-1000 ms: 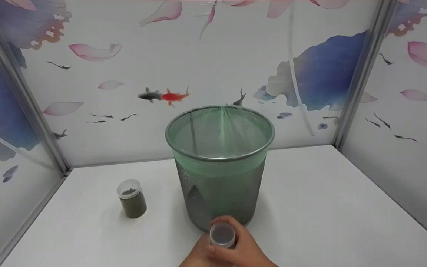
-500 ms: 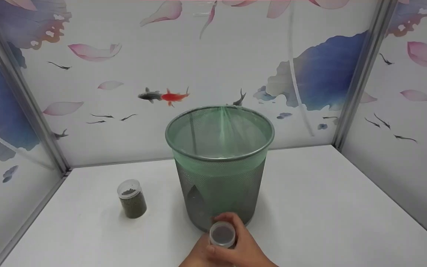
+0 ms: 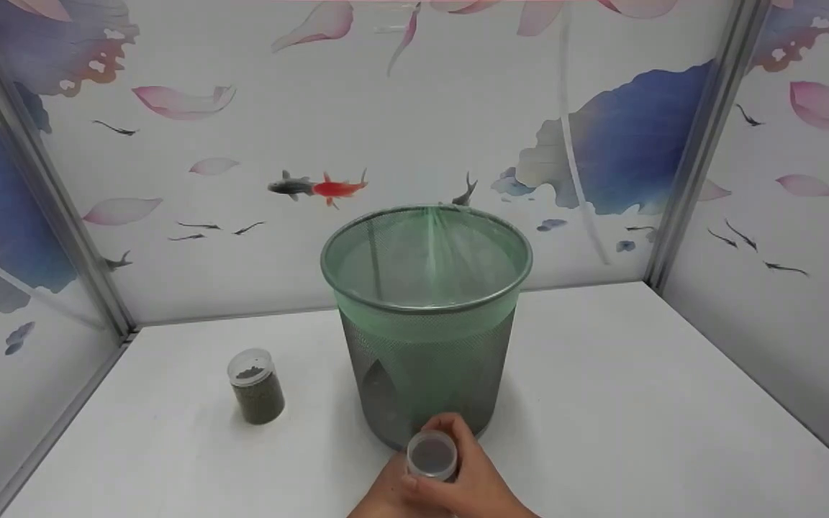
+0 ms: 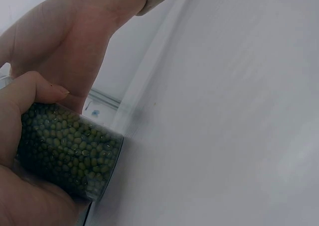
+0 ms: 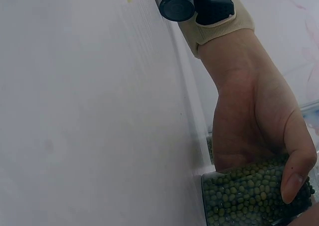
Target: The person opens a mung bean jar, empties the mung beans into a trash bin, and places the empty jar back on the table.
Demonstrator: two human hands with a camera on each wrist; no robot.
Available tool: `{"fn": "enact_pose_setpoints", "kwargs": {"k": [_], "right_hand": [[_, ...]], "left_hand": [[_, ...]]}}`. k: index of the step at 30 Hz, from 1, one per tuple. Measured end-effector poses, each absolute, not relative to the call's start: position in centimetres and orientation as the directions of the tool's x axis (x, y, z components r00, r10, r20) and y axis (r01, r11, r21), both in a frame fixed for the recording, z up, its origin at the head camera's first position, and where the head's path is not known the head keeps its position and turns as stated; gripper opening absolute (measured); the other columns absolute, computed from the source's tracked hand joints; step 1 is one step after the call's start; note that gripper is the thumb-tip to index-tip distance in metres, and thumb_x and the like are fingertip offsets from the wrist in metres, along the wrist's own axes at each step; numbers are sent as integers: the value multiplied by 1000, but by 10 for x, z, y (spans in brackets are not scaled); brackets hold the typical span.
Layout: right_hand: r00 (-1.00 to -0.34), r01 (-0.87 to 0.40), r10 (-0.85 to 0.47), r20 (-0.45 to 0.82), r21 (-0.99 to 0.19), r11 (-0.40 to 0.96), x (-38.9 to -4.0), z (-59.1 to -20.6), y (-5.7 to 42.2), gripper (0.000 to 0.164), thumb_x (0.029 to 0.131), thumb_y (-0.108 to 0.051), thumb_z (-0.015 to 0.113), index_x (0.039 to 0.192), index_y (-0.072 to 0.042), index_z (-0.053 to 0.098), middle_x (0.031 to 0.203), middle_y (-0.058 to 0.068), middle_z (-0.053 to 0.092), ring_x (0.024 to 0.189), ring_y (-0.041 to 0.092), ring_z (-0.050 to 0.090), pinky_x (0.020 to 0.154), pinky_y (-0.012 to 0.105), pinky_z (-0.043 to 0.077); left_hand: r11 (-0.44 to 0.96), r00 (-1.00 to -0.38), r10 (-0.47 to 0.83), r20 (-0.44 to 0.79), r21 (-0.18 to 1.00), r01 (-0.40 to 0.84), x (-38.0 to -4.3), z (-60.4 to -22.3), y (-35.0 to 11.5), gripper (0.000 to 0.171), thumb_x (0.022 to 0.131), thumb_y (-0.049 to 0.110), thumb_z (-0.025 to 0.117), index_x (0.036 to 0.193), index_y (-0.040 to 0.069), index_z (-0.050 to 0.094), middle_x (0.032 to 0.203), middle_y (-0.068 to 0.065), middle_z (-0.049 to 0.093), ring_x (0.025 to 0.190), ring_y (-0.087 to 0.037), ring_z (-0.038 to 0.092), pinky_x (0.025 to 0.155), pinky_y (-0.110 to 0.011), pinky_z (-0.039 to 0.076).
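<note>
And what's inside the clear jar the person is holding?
Inside the clear jar, mung beans show through the wall. Fingers cover part of the side, so whatever lies behind them can't be seen.

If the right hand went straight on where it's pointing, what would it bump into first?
Probably the wire mesh wastebasket just ahead of the right hand, though the head view leaves the gap unclear.

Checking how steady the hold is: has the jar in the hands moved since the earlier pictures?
No; in the head view the held jar shows no visible shift either way against the mesh bin.
</note>
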State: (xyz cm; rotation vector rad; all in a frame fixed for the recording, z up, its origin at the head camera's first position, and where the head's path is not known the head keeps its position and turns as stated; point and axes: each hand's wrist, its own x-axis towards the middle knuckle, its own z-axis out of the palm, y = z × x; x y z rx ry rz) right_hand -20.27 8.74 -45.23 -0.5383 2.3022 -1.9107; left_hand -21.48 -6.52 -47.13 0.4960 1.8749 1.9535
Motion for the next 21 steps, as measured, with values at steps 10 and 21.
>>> {"fn": "enact_pose_setpoints", "kwargs": {"k": [10,21], "right_hand": [[-921,-217,-354,163,-969,119,-202,-452,88,54,84,-30,78,127,-7,52,122,9,57,109,23,54,93,40,43],[-908,-230,-380,179,-969,93,-203,-453,88,51,86,-28,76,128,-7,55,124,13,60,111,24,55,94,41,44]], "left_hand": [[5,-869,495,-4,1000,-2,-215,-473,-65,60,75,3,79,127,7,50,116,-2,57,103,-15,54,91,-27,43],[-111,-869,492,-54,986,-124,-212,-473,-65,63,73,-2,78,128,7,48,117,-4,58,103,-14,56,89,-27,45]]}}
